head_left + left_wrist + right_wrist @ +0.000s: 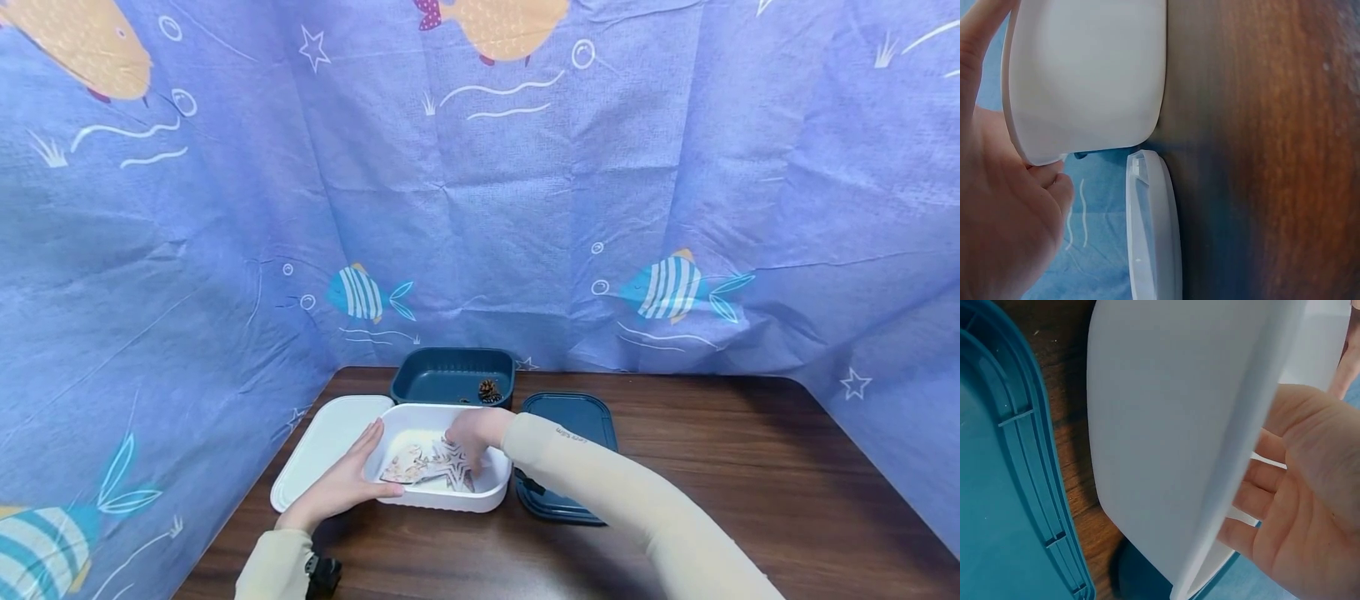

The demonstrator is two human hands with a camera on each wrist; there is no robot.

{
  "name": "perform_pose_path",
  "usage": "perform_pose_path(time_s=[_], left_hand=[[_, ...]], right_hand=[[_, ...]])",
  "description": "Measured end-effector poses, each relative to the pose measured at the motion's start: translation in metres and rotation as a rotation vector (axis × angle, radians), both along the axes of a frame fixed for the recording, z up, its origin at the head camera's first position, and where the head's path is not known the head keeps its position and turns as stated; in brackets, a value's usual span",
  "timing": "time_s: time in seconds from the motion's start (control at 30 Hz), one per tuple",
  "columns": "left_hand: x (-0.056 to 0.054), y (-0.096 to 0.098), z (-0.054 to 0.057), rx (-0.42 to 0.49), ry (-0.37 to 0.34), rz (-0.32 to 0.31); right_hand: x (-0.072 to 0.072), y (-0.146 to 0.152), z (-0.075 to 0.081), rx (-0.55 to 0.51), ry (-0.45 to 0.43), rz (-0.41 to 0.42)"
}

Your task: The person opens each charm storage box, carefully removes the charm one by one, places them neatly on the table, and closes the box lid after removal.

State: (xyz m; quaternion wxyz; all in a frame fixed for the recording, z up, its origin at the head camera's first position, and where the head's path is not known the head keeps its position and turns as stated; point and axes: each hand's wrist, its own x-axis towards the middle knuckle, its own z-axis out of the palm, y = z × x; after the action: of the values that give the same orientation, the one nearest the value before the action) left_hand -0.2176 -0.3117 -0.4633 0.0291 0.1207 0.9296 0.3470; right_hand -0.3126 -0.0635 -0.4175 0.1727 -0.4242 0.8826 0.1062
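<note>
A white plastic container [450, 500] stands on the table, holding pale patterned pieces, among them a star-shaped one [454, 463] with striped outlines. At its left end my left hand [347, 479] grips the rim, thumb along the near side and fingers toward the far corner. The left wrist view shows the same hand [1010, 200] curled at the container's corner. My right hand [471, 433] reaches down inside the right half, over the star piece. In the right wrist view, the wall hides the fingertips of that hand [1304, 481]; I cannot tell whether they pinch a piece.
Behind the white container stands a dark teal container [435, 387] with pine cones [489, 390] in its right part. A white lid [330, 446] lies to the left, and a teal lid [570, 417] lies to the right, partly beneath my right forearm. A fish-printed blue cloth [510, 208] hangs behind the table.
</note>
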Motion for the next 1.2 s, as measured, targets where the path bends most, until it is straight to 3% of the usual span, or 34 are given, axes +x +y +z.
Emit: perform_pose_path(time_s=[0.27, 0.67, 1.2], left_hand=[[0.000, 0.002, 0.002, 0.000, -0.004, -0.007], [0.002, 0.000, 0.001, -0.011, 0.015, -0.001], [0.002, 0.003, 0.003, -0.006, -0.004, -0.008]], right_hand=[[0.002, 0.003, -0.001, 0.003, 0.017, 0.006], [-0.004, 0.009, 0.006, -0.049, -0.036, -0.021], [-0.008, 0.024, 0.042, -0.205, 0.000, -0.014]])
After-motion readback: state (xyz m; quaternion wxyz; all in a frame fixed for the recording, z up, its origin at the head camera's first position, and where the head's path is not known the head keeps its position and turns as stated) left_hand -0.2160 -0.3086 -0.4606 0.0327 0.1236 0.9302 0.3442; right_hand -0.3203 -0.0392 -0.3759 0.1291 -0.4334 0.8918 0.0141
